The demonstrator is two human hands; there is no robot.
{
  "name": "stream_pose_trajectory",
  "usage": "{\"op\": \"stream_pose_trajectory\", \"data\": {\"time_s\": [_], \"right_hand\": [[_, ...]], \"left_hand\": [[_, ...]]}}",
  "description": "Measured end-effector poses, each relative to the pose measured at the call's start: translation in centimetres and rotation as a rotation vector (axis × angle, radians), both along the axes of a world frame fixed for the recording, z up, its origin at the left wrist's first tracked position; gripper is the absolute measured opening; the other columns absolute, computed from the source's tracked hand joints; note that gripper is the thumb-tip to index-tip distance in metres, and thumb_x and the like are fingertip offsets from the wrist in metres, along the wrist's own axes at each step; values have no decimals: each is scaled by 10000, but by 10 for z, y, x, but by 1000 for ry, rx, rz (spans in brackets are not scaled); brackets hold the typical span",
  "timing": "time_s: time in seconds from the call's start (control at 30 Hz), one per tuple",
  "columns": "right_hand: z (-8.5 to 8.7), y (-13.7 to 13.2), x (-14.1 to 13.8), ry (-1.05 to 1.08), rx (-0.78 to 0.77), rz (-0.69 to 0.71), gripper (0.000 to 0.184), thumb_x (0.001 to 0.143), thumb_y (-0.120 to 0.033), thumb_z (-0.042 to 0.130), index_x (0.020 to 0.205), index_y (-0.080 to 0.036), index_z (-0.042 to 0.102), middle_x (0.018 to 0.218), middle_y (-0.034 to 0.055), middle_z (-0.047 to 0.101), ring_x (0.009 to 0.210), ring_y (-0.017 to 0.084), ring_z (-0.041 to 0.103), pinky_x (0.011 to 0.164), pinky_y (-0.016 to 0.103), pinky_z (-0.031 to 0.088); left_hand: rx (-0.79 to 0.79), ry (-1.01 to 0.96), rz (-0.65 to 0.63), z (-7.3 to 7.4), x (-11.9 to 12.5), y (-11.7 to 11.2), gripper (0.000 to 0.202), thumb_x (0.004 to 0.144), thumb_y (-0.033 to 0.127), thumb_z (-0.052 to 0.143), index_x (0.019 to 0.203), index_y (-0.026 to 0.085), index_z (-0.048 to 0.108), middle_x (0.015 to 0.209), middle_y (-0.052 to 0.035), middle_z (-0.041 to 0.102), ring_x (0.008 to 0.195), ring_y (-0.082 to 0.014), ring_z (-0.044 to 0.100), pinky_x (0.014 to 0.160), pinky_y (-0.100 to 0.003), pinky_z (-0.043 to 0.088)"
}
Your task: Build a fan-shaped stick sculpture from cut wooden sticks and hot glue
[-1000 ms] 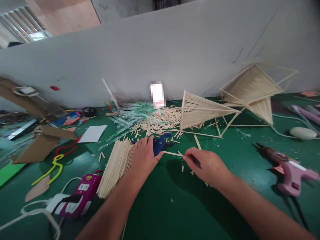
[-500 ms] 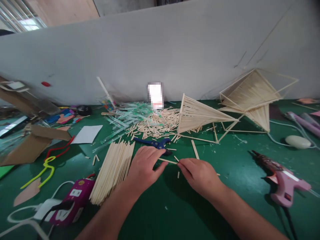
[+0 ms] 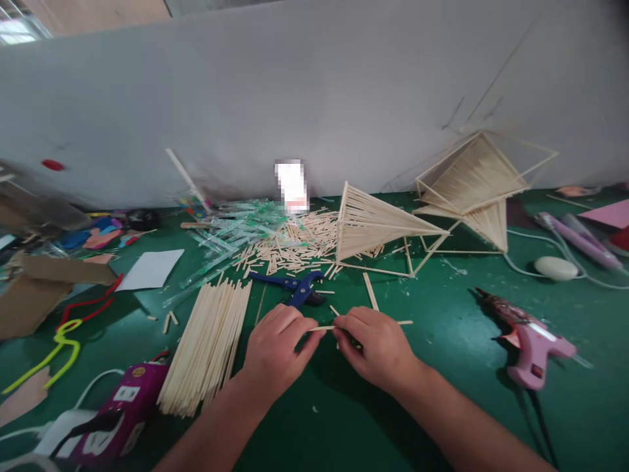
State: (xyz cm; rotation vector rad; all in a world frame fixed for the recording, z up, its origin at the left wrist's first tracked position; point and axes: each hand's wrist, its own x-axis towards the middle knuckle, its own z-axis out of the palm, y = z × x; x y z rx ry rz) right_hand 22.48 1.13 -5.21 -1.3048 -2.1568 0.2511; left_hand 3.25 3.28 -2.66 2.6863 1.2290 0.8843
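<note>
A thin wooden stick is stretched level between my two hands. My left hand is closed, pinching its left part between thumb and fingers. My right hand is closed on the right part, and a length of stick pokes out beyond its knuckles. Just behind my hands lies a blue-handled cutter. Left of my left hand is a bundle of long wooden sticks. A pair of sticks lies behind my right hand.
A heap of short stick pieces and clear plastic wrappers lies at the back. Stick-built pyramid frames stand back right. A pink glue gun lies right; a purple power strip lies left. A phone-like bright screen leans on the wall.
The view has swung slightly right, so things appear further left. My hands have come a little closer together, still holding the stick, with more of it showing past my right hand.
</note>
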Motion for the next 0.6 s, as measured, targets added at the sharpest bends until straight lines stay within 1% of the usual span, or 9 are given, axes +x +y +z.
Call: {"op": "stream_pose_trajectory", "data": {"time_s": [0.13, 0.33, 0.6], "right_hand": [[-2, 0, 0, 16, 14, -7, 215, 911, -234, 447, 874, -175, 650, 705, 45, 613, 677, 156, 549, 634, 271, 368], [-3, -1, -2, 1, 9, -28, 241, 925, -247, 440, 846, -174, 655, 696, 48, 611, 660, 156, 542, 629, 278, 358], [-5, 2, -1, -20, -34, -40, 235, 921, -231, 441, 882, -167, 664, 727, 50, 623, 687, 165, 558, 620, 284, 363]], "left_hand": [[-13, -13, 24, -2, 0, -1, 100, 827, 236, 614, 745, 181, 633, 665, -23, 588, 655, -156, 519, 607, -283, 421], [-41, -13, 32, -9, 0, 0, 143, 844, 263, 592, 736, 179, 632, 659, -24, 585, 644, -151, 518, 592, -272, 412], [-85, 6, 17, -14, 3, 4, 150, 856, 269, 578, 772, 168, 651, 717, -44, 614, 713, -164, 551, 643, -282, 438]]}}
